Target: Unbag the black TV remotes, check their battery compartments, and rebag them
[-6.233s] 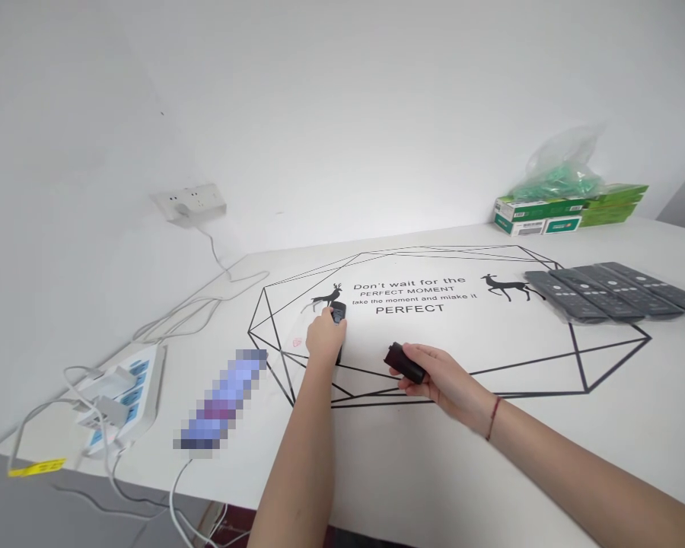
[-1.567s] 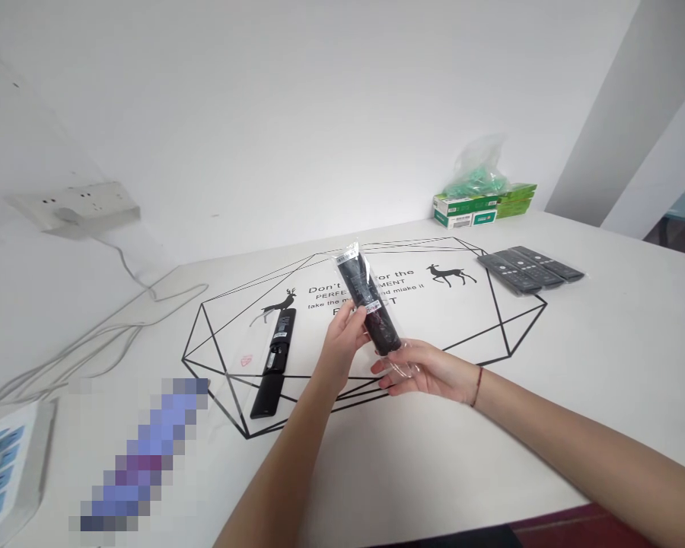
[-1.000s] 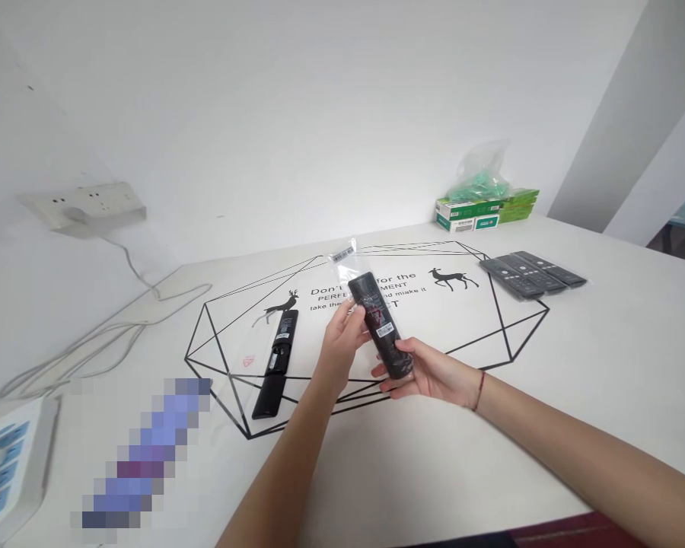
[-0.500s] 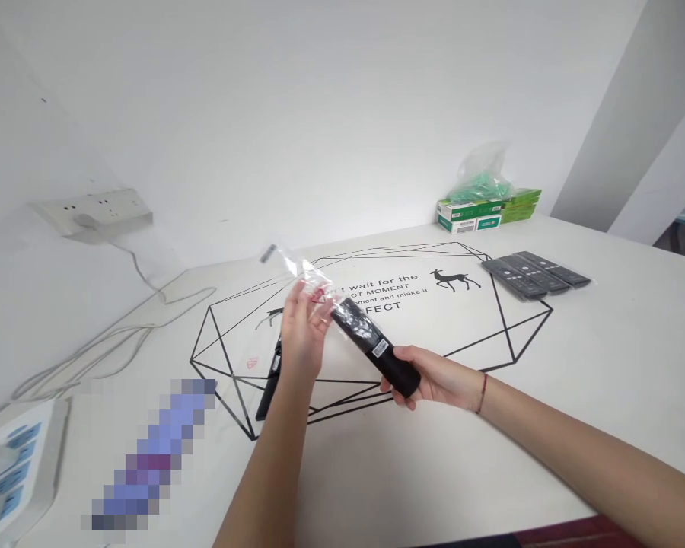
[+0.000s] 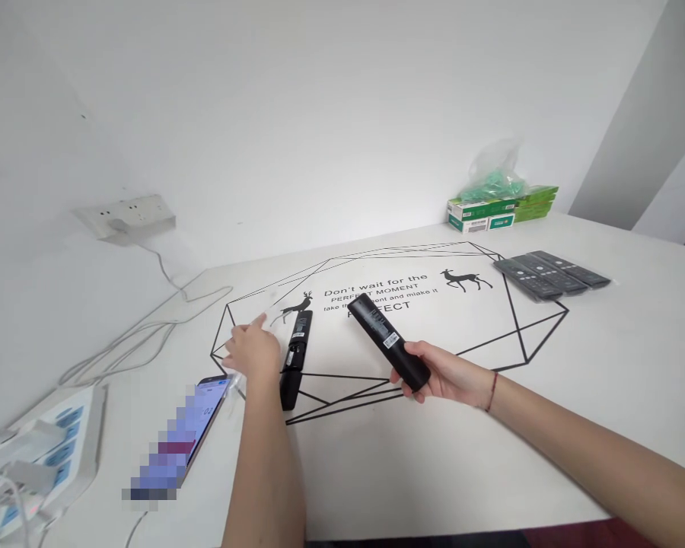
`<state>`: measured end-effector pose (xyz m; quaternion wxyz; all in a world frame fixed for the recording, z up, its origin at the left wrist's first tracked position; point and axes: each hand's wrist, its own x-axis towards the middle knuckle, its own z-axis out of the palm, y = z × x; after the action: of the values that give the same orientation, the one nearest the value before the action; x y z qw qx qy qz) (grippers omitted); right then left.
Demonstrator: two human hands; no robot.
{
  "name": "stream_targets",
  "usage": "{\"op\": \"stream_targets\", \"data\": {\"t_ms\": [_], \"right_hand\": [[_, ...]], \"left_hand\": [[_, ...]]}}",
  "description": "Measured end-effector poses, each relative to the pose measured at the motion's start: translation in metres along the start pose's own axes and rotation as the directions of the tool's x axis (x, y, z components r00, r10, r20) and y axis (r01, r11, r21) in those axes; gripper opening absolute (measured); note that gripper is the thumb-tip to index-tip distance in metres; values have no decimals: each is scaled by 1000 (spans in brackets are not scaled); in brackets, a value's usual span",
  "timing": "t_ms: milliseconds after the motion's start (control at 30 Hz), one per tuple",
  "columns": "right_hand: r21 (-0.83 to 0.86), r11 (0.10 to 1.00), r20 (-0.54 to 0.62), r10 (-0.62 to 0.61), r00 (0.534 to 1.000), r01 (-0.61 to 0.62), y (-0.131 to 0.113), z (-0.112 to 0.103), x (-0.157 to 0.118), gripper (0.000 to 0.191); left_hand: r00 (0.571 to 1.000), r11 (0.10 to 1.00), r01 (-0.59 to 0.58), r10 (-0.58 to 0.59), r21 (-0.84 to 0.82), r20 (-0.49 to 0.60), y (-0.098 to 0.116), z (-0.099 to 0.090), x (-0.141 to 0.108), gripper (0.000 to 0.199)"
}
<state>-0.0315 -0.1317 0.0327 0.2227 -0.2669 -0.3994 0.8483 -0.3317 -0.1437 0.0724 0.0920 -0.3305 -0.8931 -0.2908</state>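
My right hand (image 5: 434, 373) is closed round the lower end of a black remote control (image 5: 385, 335), tilted with its labelled back showing. The remote is out of its clear sleeve. To the left, my left hand (image 5: 254, 348) is over the table with its fingers apart. Faint clear plastic (image 5: 237, 383) shows beside and under that hand; its full outline is hard to make out. Just right of the left hand, a second black remote (image 5: 305, 327) lies on the table, with its battery area uncovered and a black piece (image 5: 291, 390) at its near end.
A phone (image 5: 205, 415) lies at the left, near a power strip (image 5: 80, 449) and white cables (image 5: 142, 327). Several wrapped remotes (image 5: 551, 275) rest at the right. Green and white boxes (image 5: 482, 213) under a plastic bag (image 5: 494, 171) stand at the back of the printed white table (image 5: 434, 457).
My left hand has drawn the clear sleeve off the remote and moved left and down, with its fingers now apart. My right hand still holds the remote. The view has shifted slightly.
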Motion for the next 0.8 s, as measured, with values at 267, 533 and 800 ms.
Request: {"op": "stream_targets", "data": {"t_ms": [267,533,800], "right_hand": [[-14,1000,4,1,1000,-1,-2,2,-2,24],[71,997,73,4,997,-9,1,-3,3,46],[166,986,-3,-29,1000,29,3,-7,6,42]], "left_hand": [[967,995,14,-39,100,253,-9,15,7,41],[966,997,-83,80,1,245,11,6,-2,52],[682,663,-311,655,-681,326,76,11,-86,43]]}}
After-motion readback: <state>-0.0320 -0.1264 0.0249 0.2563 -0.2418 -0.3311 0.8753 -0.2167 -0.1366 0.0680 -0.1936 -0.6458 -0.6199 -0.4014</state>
